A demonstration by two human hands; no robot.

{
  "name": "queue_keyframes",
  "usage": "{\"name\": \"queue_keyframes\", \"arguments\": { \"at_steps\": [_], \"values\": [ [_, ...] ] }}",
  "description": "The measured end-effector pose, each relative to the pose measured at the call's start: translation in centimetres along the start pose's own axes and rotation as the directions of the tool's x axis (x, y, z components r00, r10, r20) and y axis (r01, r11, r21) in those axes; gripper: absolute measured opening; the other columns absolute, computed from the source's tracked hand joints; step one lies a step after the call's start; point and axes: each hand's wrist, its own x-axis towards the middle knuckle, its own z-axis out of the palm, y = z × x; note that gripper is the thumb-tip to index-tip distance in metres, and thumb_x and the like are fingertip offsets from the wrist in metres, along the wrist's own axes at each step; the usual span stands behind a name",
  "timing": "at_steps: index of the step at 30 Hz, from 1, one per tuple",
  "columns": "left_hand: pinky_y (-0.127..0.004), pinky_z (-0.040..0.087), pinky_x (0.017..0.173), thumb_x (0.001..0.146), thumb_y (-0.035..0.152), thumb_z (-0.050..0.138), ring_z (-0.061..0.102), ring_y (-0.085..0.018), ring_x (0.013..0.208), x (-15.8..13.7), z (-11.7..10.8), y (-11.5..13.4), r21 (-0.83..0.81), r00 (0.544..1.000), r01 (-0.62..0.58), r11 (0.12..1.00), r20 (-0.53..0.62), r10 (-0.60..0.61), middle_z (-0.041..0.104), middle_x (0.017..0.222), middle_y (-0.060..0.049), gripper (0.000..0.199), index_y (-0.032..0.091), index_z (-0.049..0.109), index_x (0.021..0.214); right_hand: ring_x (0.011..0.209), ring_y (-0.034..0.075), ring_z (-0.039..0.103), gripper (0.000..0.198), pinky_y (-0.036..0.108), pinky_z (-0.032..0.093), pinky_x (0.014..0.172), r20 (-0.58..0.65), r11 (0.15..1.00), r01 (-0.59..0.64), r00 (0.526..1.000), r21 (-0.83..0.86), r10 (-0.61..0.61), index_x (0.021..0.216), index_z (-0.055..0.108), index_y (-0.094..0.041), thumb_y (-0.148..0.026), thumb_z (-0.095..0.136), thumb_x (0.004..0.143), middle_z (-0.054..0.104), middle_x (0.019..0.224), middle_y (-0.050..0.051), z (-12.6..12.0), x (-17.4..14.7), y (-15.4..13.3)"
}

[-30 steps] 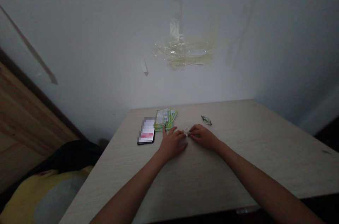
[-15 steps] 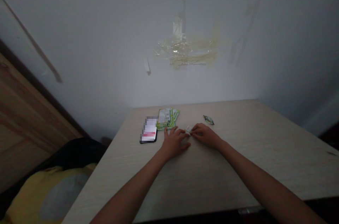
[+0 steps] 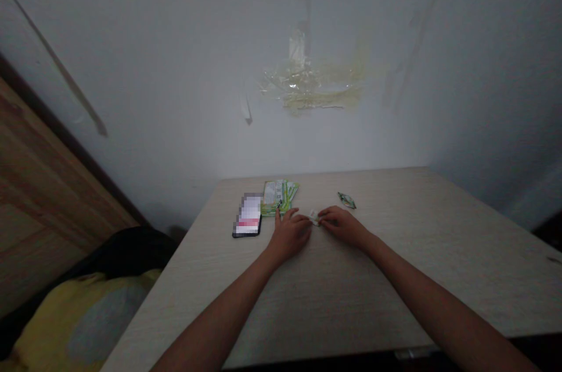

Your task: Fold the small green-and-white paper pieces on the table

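A small whitish piece point(image 3: 313, 215) lies on the table between my hands; it is too small to name. My right hand point(image 3: 345, 225) has its thumb and fingers pinched together at the right edge of this piece. From the other side, my left hand point(image 3: 287, 238) rests on the table with its fingers apart, the forefinger reaching to the piece's left edge. Just beyond the left hand lies a stack of green and white packets point(image 3: 276, 196). A small green wrapper point(image 3: 346, 200) sits past the right hand, touched by neither.
A phone with a lit, blurred screen point(image 3: 248, 217) lies left of the packets. The pale wood-grain table point(image 3: 351, 296) meets a white wall point(image 3: 197, 67) bearing peeling tape point(image 3: 316, 88). Left of the table are a yellow and grey cloth item point(image 3: 70, 319) and a wooden panel point(image 3: 35, 196).
My left thumb has drawn in toward the fingers. The right hand stays by the whitish piece with only a slight shift. The view has moved a little; the packets, phone and wrapper stay put.
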Motion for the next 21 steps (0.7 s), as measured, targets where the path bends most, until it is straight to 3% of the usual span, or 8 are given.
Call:
{"name": "queue_keyframes", "arguments": {
  "at_steps": [7,14,21],
  "values": [
    [-0.068,0.011,0.11,0.09,0.032,0.053,0.039,-0.028,0.132,0.1,0.75,-0.47,0.059,0.999,0.022,0.998,-0.05,-0.019,0.064,0.124,-0.001,0.026,0.034,0.065,0.112,0.101,0.021,0.063,0.019,0.038,0.049,0.092,-0.033,1.0,0.018,0.999,0.019,-0.017,0.1,0.073,-0.02,-0.023,0.058,0.087,0.07,0.106,0.01,0.42,-0.14,0.45],
    [-0.068,0.014,0.11,0.088,0.033,0.055,0.04,-0.028,0.132,0.1,0.79,-0.58,0.061,0.997,0.037,0.997,-0.069,-0.033,0.062,0.125,0.0,0.021,0.035,0.068,0.105,0.108,0.021,0.059,0.022,0.038,0.046,0.097,0.009,0.998,0.058,0.998,-0.03,-0.057,0.103,0.073,-0.024,-0.02,0.056,0.089,0.067,0.112,0.009,0.5,-0.12,0.2],
    [-0.068,0.015,0.11,0.087,0.033,0.057,0.04,-0.028,0.132,0.07,0.83,-0.36,0.077,0.995,0.062,0.995,-0.085,-0.055,0.06,0.127,-0.003,0.021,0.034,0.069,0.105,0.104,0.022,0.061,0.015,0.039,0.049,0.094,-0.028,0.999,0.046,0.999,-0.002,-0.047,0.093,0.075,-0.023,-0.022,0.061,0.086,0.069,0.107,0.009,0.7,-0.08,0.41]
  ]
}}
